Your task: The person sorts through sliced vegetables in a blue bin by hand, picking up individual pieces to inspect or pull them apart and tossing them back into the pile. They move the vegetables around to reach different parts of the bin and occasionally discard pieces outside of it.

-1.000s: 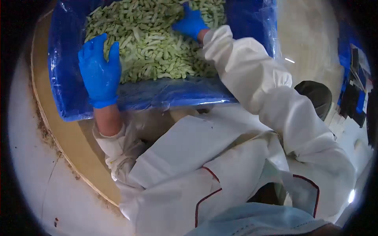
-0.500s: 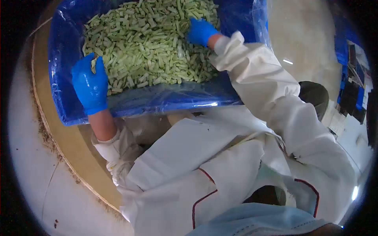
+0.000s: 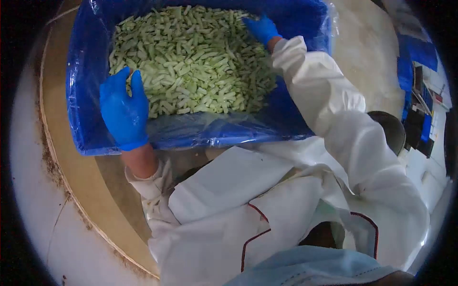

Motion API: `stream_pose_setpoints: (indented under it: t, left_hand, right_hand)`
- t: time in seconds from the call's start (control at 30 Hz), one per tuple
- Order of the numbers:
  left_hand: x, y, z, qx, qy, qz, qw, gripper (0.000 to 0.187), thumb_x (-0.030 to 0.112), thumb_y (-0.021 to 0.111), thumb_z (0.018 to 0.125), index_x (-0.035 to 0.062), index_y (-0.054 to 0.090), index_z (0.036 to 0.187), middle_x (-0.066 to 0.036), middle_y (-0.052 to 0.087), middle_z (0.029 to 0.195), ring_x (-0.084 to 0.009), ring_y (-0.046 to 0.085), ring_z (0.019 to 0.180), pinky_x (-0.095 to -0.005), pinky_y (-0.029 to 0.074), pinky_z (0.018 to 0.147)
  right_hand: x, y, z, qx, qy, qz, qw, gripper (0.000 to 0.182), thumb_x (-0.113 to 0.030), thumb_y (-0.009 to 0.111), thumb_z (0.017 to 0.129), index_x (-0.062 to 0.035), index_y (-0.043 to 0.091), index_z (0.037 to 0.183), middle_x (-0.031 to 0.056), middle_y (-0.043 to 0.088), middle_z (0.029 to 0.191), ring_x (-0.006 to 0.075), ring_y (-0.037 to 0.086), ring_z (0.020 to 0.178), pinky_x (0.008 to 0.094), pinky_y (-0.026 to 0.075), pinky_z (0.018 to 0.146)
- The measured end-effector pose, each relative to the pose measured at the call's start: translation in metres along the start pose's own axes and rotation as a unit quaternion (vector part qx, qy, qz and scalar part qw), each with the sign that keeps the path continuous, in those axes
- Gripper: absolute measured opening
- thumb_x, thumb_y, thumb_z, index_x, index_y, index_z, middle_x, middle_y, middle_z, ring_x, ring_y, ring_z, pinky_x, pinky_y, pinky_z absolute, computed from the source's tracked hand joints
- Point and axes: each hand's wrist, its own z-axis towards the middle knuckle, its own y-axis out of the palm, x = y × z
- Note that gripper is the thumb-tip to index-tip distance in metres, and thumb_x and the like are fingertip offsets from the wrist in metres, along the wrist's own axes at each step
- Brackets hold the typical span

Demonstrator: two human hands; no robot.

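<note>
Pale green cut vegetable pieces (image 3: 191,66) lie heaped in a blue crate (image 3: 296,117) lined with clear plastic film. My left hand (image 3: 124,112), in a blue glove, is at the near left edge of the heap, thumb and forefinger apart. Between those fingertips I cannot clearly make out any held piece. At the far right side of the heap is my right hand (image 3: 263,29), also gloved in blue. Its fingers stretch left over the pieces, and the fingertips are partly hard to see.
The crate's near wall (image 3: 229,138) stands close to my white coat (image 3: 210,229). A tan curved floor band (image 3: 71,157) runs along the left. Blue and dark items (image 3: 422,105) are at the far right. A light blue mask (image 3: 324,267) shows at the bottom.
My right hand has moved farther up and right, to the edge of the heap, with its fingers more stretched. My left hand sits slightly farther right in view, as the whole view has shifted.
</note>
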Motion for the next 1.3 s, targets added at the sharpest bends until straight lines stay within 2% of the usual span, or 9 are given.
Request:
stream_pose_setpoints:
  t: [0.17, 0.27, 0.4, 0.53, 0.6, 0.8, 1.0, 1.17, 1.3]
  left_hand:
    - [0.013, 0.001, 0.009, 0.003, 0.027, 0.015, 1.000, 0.012, 0.012, 0.063, 0.076, 0.0042, 0.062, 0.086, -0.013, 0.061, 0.083, -0.0308, 0.057, 0.078, -0.0389, 0.045, 0.067]
    - [0.017, 0.008, 0.008, -0.031, 0.043, 0.037, 0.998, 0.009, 0.011, 0.062, 0.077, 0.0041, 0.062, 0.083, -0.013, 0.061, 0.081, -0.0308, 0.056, 0.075, -0.0391, 0.045, 0.066]
    - [0.015, 0.006, 0.012, -0.006, -0.008, 0.055, 0.998, 0.008, 0.011, 0.061, 0.077, 0.0044, 0.062, 0.081, -0.013, 0.061, 0.079, -0.0308, 0.056, 0.073, -0.0393, 0.045, 0.066]
    - [0.003, 0.002, 0.003, -0.009, -0.044, 0.046, 0.998, 0.008, 0.011, 0.061, 0.077, 0.0048, 0.062, 0.081, -0.013, 0.061, 0.079, -0.0309, 0.056, 0.073, -0.0388, 0.045, 0.065]
    - [0.001, 0.001, -0.002, 0.001, -0.043, 0.026, 0.999, 0.007, 0.011, 0.060, 0.078, 0.0048, 0.063, 0.081, -0.013, 0.062, 0.079, -0.0308, 0.056, 0.073, -0.0385, 0.045, 0.065]
    - [0.008, 0.002, 0.008, -0.002, -0.045, 0.038, 0.998, 0.008, 0.011, 0.061, 0.077, 0.0046, 0.063, 0.081, -0.013, 0.062, 0.078, -0.0306, 0.057, 0.074, -0.0387, 0.045, 0.064]
    - [0.014, 0.010, 0.009, 0.029, -0.026, 0.034, 0.999, 0.010, 0.015, 0.060, 0.078, 0.0062, 0.064, 0.080, -0.013, 0.062, 0.076, -0.0309, 0.058, 0.072, -0.0386, 0.045, 0.062]
    - [-0.009, 0.001, -0.004, 0.082, -0.122, 0.079, 0.986, 0.010, 0.016, 0.062, 0.077, 0.0071, 0.065, 0.081, -0.013, 0.062, 0.075, -0.0297, 0.058, 0.064, -0.0387, 0.045, 0.057]
    - [-0.010, -0.007, -0.007, 0.135, -0.164, 0.003, 0.977, 0.011, 0.015, 0.063, 0.077, 0.0058, 0.066, 0.080, -0.013, 0.061, 0.074, -0.0270, 0.059, 0.063, -0.0368, 0.045, 0.056]
  right_hand:
    - [-0.110, 0.039, -0.019, 0.136, 0.096, 0.056, 0.984, 0.085, -0.059, 0.060, 0.071, 0.0103, 0.044, 0.117, 0.0253, 0.057, 0.108, 0.0350, 0.060, 0.094, 0.0385, 0.048, 0.079]
    - [-0.189, 0.004, -0.052, -0.188, 0.035, 0.472, 0.860, 0.085, -0.060, 0.060, 0.071, 0.0086, 0.044, 0.119, 0.0199, 0.060, 0.099, 0.0283, 0.061, 0.082, 0.0380, 0.050, 0.071]
    - [-0.264, 0.076, -0.098, 0.052, -0.185, 0.214, 0.958, 0.071, -0.057, 0.056, 0.075, -0.0102, 0.045, 0.128, 0.0196, 0.055, 0.114, 0.0276, 0.054, 0.104, 0.0372, 0.038, 0.094]
    - [-0.211, -0.011, -0.109, -0.323, -0.213, 0.288, 0.876, 0.058, -0.052, 0.057, 0.077, -0.0180, 0.051, 0.124, 0.0152, 0.055, 0.118, 0.0264, 0.053, 0.107, 0.0343, 0.041, 0.092]
    - [-0.162, -0.029, -0.073, -0.267, -0.103, 0.216, 0.934, 0.057, -0.050, 0.057, 0.077, -0.0095, 0.053, 0.118, 0.0125, 0.065, 0.092, 0.0238, 0.063, 0.081, 0.0341, 0.049, 0.077]
    - [-0.086, 0.066, -0.050, 0.071, -0.051, -0.098, 0.991, 0.090, -0.067, 0.050, 0.072, -0.0070, 0.028, 0.136, 0.0232, 0.044, 0.127, 0.0358, 0.048, 0.114, 0.0372, 0.039, 0.095]
    - [-0.200, 0.074, -0.108, -0.194, -0.204, 0.310, 0.908, 0.067, -0.056, 0.050, 0.080, -0.0156, 0.038, 0.132, 0.0200, 0.049, 0.123, 0.0349, 0.049, 0.110, 0.0374, 0.035, 0.098]
    - [-0.214, 0.031, -0.151, -0.240, -0.342, 0.327, 0.848, 0.046, -0.041, 0.056, 0.082, -0.0162, 0.053, 0.120, 0.0148, 0.057, 0.111, 0.0304, 0.053, 0.106, 0.0388, 0.038, 0.095]
    - [-0.111, -0.005, -0.067, -0.165, -0.153, 0.081, 0.971, 0.044, -0.039, 0.054, 0.083, -0.0115, 0.054, 0.117, 0.0134, 0.063, 0.095, 0.0282, 0.062, 0.085, 0.0376, 0.049, 0.076]
